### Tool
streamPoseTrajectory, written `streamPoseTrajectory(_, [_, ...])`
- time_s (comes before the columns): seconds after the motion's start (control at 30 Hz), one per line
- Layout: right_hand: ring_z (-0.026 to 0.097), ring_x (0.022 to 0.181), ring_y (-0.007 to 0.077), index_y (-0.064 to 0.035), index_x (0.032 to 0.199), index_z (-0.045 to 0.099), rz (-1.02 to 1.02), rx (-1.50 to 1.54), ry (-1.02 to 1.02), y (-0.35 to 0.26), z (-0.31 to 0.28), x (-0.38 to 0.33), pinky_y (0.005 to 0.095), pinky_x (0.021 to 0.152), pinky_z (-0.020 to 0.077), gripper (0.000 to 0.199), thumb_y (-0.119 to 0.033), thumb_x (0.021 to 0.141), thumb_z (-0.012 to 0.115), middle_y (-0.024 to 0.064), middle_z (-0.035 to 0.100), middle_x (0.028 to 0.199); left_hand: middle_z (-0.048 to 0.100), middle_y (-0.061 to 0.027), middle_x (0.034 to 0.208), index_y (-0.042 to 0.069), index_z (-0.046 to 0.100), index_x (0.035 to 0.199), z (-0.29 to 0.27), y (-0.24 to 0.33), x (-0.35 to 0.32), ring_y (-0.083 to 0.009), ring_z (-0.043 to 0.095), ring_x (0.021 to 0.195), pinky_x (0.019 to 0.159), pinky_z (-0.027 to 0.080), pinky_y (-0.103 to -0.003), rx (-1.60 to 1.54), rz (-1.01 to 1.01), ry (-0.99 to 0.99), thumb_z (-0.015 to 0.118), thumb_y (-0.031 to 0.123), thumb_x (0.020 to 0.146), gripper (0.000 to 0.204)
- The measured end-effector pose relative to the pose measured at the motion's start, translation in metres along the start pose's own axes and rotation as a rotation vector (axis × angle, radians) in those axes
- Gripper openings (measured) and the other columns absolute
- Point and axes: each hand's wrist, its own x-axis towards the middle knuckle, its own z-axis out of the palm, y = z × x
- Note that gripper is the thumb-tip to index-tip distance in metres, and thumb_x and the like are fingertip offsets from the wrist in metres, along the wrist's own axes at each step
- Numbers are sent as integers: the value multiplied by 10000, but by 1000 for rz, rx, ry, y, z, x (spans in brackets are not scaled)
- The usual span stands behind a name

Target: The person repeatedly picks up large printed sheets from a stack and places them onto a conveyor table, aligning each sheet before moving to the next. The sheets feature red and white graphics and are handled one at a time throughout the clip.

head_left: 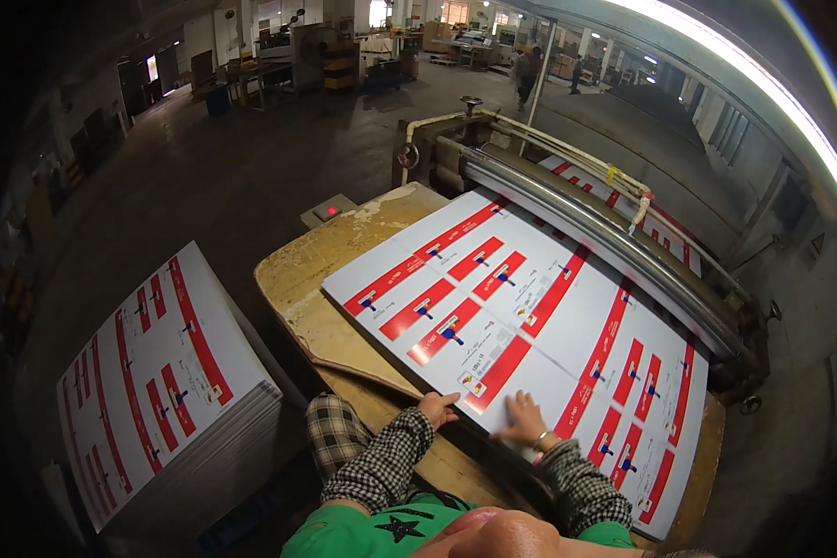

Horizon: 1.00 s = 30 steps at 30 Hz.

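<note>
A large white printed sheet [556, 372] with red bands and blue marks lies on top of a stack on a worn wooden feed table [298, 279]. My left hand [437, 409] is at the sheet's near edge, its fingers closed on that edge. To its right, my right hand [523, 420] rests on the sheet near the same edge with its fingers spread; it holds nothing. Beyond the sheet's far side runs a long metal roller [604, 246], and more printed sheet [660, 223] shows behind it.
A tall stack of similar printed sheets [139, 372] stands at the left, beside the table. A control box with a red light [332, 211] sits at the table's far left corner. Handwheels [408, 155] flank the roller machine. People [528, 74] stand far off among machines.
</note>
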Motion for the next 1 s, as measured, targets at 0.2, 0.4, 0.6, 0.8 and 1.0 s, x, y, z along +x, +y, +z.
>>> streamPoseTrajectory(0.2, [430, 1143, 356, -20, 1224, 464, -124, 55, -129, 2, -26, -16, 398, 940, 374, 700, -387, 666, 672, 218, 439, 1250, 623, -110, 1027, -19, 551, 1064, 5, 12, -17, -188, 611, 832, 654, 488, -297, 42, -13, -100, 582, 75, 809, 273])
streamPoseTrajectory(0.4, [627, 670, 303, -37, 913, 656, -22, 609, 330, -3, -91, -46, 335, 639, 497, 245, -148, 749, 511, 186, 637, 753, 597, -182, 955, -129, 526, 957, 12, 7, -18, -270, 594, 899, 769, 516, -425, -167, 52, 16, 503, 59, 805, 243])
streamPoseTrajectory(0.6, [646, 841, 248, 13, 982, 627, -71, 565, 234, -14, -75, -60, 294, 746, 505, 266, -117, 765, 542, 176, 635, 1001, 580, -201, 1018, -115, 494, 1062, -25, -23, 33, -302, 594, 916, 797, 509, -458, -9, -3, 296, 384, 21, 814, 304])
streamPoseTrajectory(0.8, [619, 920, 276, -20, 982, 633, -108, 451, 149, -5, -25, -46, 308, 819, 488, 282, -162, 741, 594, 136, 597, 1115, 556, -222, 1066, -118, 464, 1121, -3, -12, 16, -339, 584, 964, 780, 527, -483, 10, 53, 212, 331, -4, 808, 359])
streamPoseTrajectory(1.0, [586, 962, 274, -19, 913, 640, 105, 379, 271, 35, -23, 2, 313, 854, 456, 257, -217, 756, 596, 138, 607, 1071, 537, -173, 994, -101, 413, 1070, 30, 10, -17, -256, 580, 827, 705, 538, -412, 28, 59, 161, 563, 221, 868, 409])
